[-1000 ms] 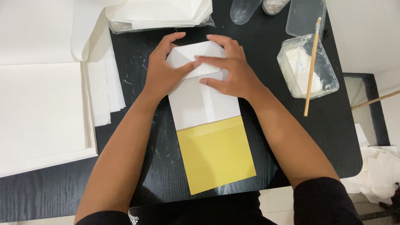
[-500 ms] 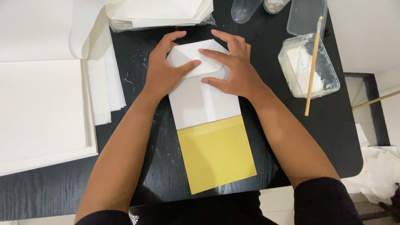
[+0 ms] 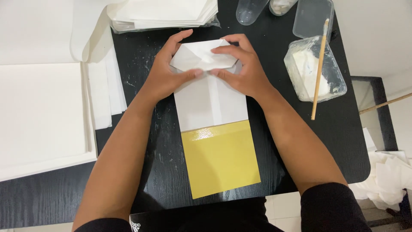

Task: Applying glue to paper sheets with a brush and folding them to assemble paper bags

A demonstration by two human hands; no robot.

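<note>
Both of our hands are working the far end of a white paper bag [image 3: 210, 101] that is lying flat on the black table [image 3: 141, 141], its lower part resting on a yellow card [image 3: 221, 159]. Our left hand [image 3: 165, 75] and right hand [image 3: 246, 71] are pressing down the folded end flap [image 3: 201, 56], fingers curled over its edges and thumbs meeting at the crease, pinching rather than gripping. We are judging the fold as formed but not yet fixed flat. To the right, a clear tub of white paste [image 3: 315, 68] is sitting with a wooden stick [image 3: 319, 71] across it, well apart from our hands. A stack of white sheets [image 3: 163, 13] is lying beyond the bag.
</note>
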